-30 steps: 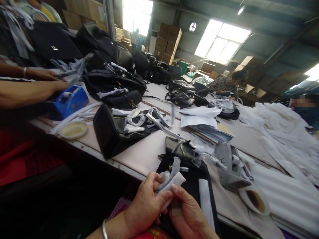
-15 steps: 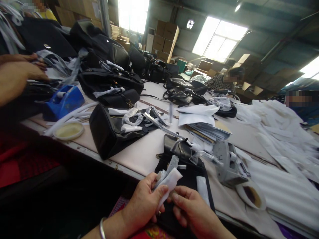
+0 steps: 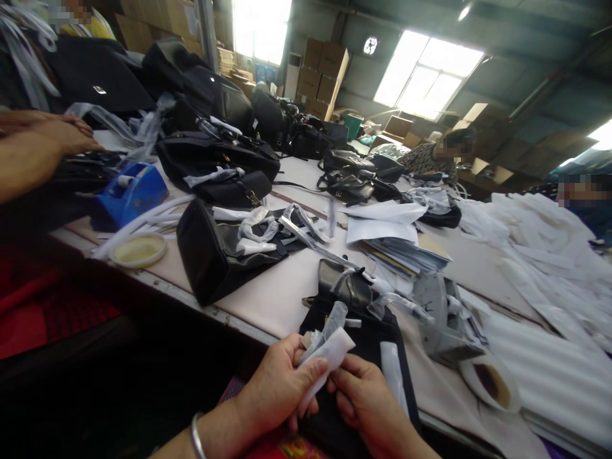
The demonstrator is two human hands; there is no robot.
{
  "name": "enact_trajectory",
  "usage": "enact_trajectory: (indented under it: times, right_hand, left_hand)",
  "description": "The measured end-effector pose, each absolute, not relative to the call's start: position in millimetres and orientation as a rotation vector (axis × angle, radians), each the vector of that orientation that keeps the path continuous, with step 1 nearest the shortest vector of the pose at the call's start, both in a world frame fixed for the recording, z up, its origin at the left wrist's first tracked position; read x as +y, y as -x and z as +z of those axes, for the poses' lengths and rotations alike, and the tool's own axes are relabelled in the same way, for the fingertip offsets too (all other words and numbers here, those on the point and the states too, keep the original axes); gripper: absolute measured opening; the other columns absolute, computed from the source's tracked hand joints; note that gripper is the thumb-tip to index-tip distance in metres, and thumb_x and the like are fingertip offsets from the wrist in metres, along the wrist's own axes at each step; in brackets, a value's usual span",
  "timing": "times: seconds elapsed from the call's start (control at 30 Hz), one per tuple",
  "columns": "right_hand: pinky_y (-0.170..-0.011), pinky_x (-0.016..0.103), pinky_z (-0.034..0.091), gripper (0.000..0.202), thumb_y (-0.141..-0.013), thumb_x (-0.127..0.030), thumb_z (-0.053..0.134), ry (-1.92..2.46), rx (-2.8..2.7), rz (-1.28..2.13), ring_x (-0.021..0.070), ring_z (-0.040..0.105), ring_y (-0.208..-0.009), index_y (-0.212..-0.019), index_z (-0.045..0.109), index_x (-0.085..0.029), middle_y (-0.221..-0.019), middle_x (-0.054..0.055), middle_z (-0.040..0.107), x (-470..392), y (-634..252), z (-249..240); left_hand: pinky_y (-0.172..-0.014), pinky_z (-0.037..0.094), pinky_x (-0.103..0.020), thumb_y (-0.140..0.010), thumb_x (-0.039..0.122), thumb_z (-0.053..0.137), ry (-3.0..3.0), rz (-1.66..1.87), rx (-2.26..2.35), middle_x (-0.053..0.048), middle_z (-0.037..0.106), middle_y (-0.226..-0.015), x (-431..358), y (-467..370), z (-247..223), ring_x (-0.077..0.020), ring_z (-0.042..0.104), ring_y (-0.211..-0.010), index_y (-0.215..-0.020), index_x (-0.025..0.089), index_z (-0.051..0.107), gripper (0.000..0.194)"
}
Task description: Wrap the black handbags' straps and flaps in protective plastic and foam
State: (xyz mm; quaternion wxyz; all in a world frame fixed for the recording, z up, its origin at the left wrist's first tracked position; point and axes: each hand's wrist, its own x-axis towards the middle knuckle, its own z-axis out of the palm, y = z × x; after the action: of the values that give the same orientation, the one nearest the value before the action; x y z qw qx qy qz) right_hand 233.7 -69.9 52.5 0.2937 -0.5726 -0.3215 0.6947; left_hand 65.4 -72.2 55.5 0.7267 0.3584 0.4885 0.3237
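Observation:
At the bottom centre, my left hand [image 3: 287,376] is closed round a strip of white wrapping [image 3: 329,354], with its thumb on top. My right hand [image 3: 366,389] touches the lower right side of the wrapping, thumb and forefinger pinched together; what lies between them is too small to tell. Under and behind both hands lies a black bag [image 3: 387,331] at the table's edge, with plastic-wrapped parts on its top. A white wrapped strap [image 3: 393,370] rests on its right side.
A grey tape dispenser [image 3: 442,319] and a tape roll [image 3: 490,382] are right of the bag. Left stand another black bag [image 3: 203,255], a shallow dish [image 3: 138,250] and a blue dispenser [image 3: 131,191]. Another person's hands [image 3: 52,137] are at far left.
The view has shifted slightly, so the table's things appear a little further right. My hands keep nearly the same hold, with my right fingers drawn closer together by the wrapping.

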Motion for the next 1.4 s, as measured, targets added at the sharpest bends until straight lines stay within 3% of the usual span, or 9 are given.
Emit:
enact_trajectory:
  times: [0.13, 0.5, 0.63, 0.73, 0.9, 1.03, 1.2, 1.27, 1.4]
  right_hand:
    - [-0.036, 0.019, 0.014, 0.039, -0.069, -0.051, 0.076, 1.57, -0.898, 1.814, 0.0036, 0.025, -0.035, -0.071, 0.059, -0.016, -0.039, -0.011, 0.035, -66.5, -228.1, 54.0]
    - [-0.037, 0.019, 0.02, 0.039, -0.074, -0.053, 0.072, 1.606, -1.146, 1.742, 0.0042, 0.029, -0.036, -0.073, 0.06, -0.016, -0.045, -0.008, 0.042, -59.7, -222.2, 63.2]
    - [-0.04, 0.021, 0.039, 0.045, -0.077, -0.037, 0.07, 1.508, -1.342, 1.655, 0.0101, 0.052, -0.047, -0.116, 0.06, -0.018, -0.078, 0.001, 0.066, -76.5, -239.8, 66.0]
    - [-0.065, 0.029, 0.056, 0.053, -0.077, -0.016, 0.066, 1.283, -1.791, 1.28, 0.0176, 0.067, -0.077, -0.129, 0.055, -0.022, -0.104, 0.008, 0.069, -83.0, -255.9, 68.7]
    - [-0.063, 0.028, 0.049, 0.027, -0.092, -0.003, 0.044, 0.83, -2.416, 0.324, 0.0171, 0.06, -0.073, -0.099, 0.066, -0.016, -0.085, 0.008, 0.068, -64.8, -262.3, 87.3]
    - [-0.075, 0.035, 0.047, 0.022, -0.095, -0.008, 0.047, 0.715, -2.558, 0.052, 0.0219, 0.06, -0.086, -0.091, 0.067, -0.016, -0.091, 0.008, 0.071, -44.0, -255.7, 109.0]
    - [-0.103, 0.048, 0.041, 0.014, -0.087, -0.008, 0.057, 0.631, -2.784, 0.377, 0.0329, 0.046, -0.135, -0.086, 0.068, -0.017, -0.134, 0.01, 0.063, -16.7, -247.1, 124.7]
    - [-0.102, 0.048, 0.043, 0.011, -0.083, -0.008, 0.062, 0.687, -2.864, 0.621, 0.0335, 0.051, -0.131, -0.078, 0.067, -0.017, -0.141, 0.011, 0.057, -5.3, -245.1, 126.6]
    - [-0.09, 0.035, 0.051, 0.012, -0.083, -0.006, 0.063, 0.744, -2.833, 1.088, 0.0209, 0.067, -0.102, -0.077, 0.065, -0.016, -0.121, 0.008, 0.067, 8.5, -245.9, 120.1]
  left_hand:
    - [-0.026, 0.034, -0.014, -0.082, 0.064, 0.066, -0.794, 0.715, 1.066, 0.001, 0.067, -0.059, -71.2, -65.3, 51.1, -0.0092, 0.048, -0.032, -0.102, 0.019, 0.048, 0.052]
    - [-0.028, 0.028, -0.011, -0.082, 0.062, 0.066, -0.729, 0.685, 1.099, 0.001, 0.063, -0.053, -71.2, -63.4, 47.6, -0.0046, 0.04, -0.03, -0.099, 0.015, 0.057, 0.051]
    - [-0.028, 0.027, -0.011, -0.081, 0.061, 0.067, -0.704, 0.726, 1.081, 0.002, 0.061, -0.051, -70.5, -61.6, 43.9, -0.0052, 0.041, -0.031, -0.099, 0.014, 0.059, 0.051]
    - [-0.029, 0.027, -0.011, -0.082, 0.059, 0.066, -0.695, 0.739, 1.067, 0.002, 0.061, -0.051, -69.4, -61.4, 43.7, -0.0055, 0.043, -0.033, -0.1, 0.013, 0.06, 0.049]
    - [-0.028, 0.026, -0.012, -0.081, 0.061, 0.065, -0.755, 0.696, 1.11, 0.003, 0.06, -0.05, -68.5, -62.3, 48.9, -0.0058, 0.04, -0.031, -0.1, 0.015, 0.058, 0.05]
    - [-0.028, 0.029, -0.014, -0.084, 0.061, 0.061, -0.905, 0.635, 1.119, 0.004, 0.059, -0.05, -68.6, -62.1, 51.7, -0.0087, 0.044, -0.033, -0.105, 0.016, 0.057, 0.05]
    - [-0.036, 0.037, -0.017, -0.089, 0.059, 0.058, -1.131, 0.614, 1.163, 0.002, 0.06, -0.058, -71.2, -62.7, 51.9, -0.0108, 0.055, -0.042, -0.097, 0.016, 0.062, 0.045]
    - [-0.04, 0.039, -0.018, -0.09, 0.056, 0.057, -1.236, 0.636, 1.166, 0.002, 0.061, -0.064, -73.4, -62.4, 54.6, -0.0115, 0.059, -0.046, -0.096, 0.016, 0.064, 0.041]
    - [-0.045, 0.041, -0.019, -0.094, 0.048, 0.053, -1.336, 0.626, 1.156, 0.001, 0.061, -0.064, -76.1, -58.9, 63.6, -0.0128, 0.061, -0.051, -0.091, 0.014, 0.067, 0.037]
